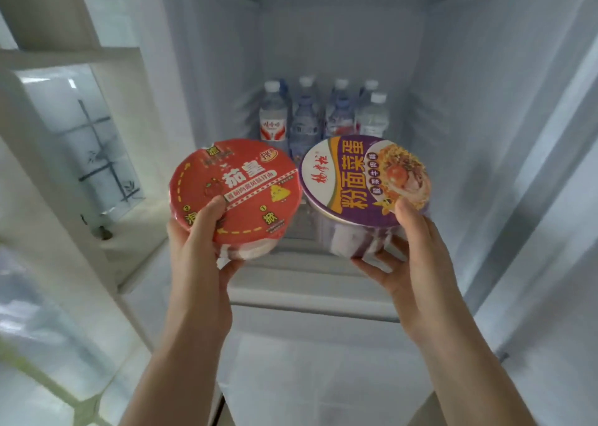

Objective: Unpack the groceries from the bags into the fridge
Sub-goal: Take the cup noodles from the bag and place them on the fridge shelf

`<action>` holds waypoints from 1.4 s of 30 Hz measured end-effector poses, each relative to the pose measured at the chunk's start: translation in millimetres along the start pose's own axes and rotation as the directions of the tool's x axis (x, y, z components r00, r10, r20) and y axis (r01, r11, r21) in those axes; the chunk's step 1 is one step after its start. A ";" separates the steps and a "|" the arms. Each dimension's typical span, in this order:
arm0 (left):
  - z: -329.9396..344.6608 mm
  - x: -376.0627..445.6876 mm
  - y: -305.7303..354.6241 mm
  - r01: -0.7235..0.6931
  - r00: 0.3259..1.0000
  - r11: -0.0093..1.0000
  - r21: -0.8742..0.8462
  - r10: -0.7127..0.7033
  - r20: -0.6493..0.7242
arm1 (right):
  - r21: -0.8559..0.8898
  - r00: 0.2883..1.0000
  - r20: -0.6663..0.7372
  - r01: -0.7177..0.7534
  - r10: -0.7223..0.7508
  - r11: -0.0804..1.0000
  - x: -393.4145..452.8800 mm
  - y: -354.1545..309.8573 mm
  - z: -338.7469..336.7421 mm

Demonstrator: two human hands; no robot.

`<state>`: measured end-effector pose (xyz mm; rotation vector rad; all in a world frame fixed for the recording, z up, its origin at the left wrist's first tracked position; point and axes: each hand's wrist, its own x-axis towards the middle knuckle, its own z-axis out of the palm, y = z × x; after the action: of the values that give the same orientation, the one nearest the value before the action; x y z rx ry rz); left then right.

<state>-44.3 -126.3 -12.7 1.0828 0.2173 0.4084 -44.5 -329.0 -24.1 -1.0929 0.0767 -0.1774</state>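
Two bowls up at once, right at the mouth of the open fridge (453, 134). The left hand (197, 247) grips the red noodle bowl (236, 189), thumb laid over the near edge of the lid, fingers curled under the base. The right hand (417, 257) holds the purple noodle bowl (362, 179) the same way, thumb on the lid rim, fingers cupped beneath. The bowls sit side by side, rims nearly touching, both tipped so their lids face back toward the camera and their bases point away into the compartment. Each is round and squat, so there is no real long axis to speak of; the short axis, lid to base, leans forward.

Straight beyond them, on the shelf (310, 257), stands a cluster of water bottles (323, 114) at the back, with bare shelf in front. That gap is what matters: both bowls are level with it and just short of it, neither hand clearly nearer. My read: level the bowls, then push forward and set down.
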 end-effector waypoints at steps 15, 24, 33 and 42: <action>76.8 82.5 88.7 -0.416 0.892 0.909 0.008 0.407 0.195 | -0.050 0.945 0.011 0.328 -0.328 0.943 58.9 -95.3 70.6; 131.4 95.6 131.1 -0.521 0.824 0.852 -0.049 0.517 0.232 | 0.013 0.902 -0.030 0.431 -0.431 0.902 85.5 -149.9 93.7; 181.4 147.4 155.0 -0.465 0.868 0.884 0.054 0.444 0.221 | -0.189 0.868 -0.067 0.474 -0.493 0.860 138.5 -193.0 119.5; 204.6 196.7 159.4 -0.376 0.912 0.911 0.169 0.332 0.239 | -0.333 0.912 -0.063 0.364 -0.406 0.870 184.5 -210.4 128.7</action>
<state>174.4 -144.0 227.8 1.3728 -0.1293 0.6057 133.9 -343.8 226.5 -1.4102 0.0015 -0.6172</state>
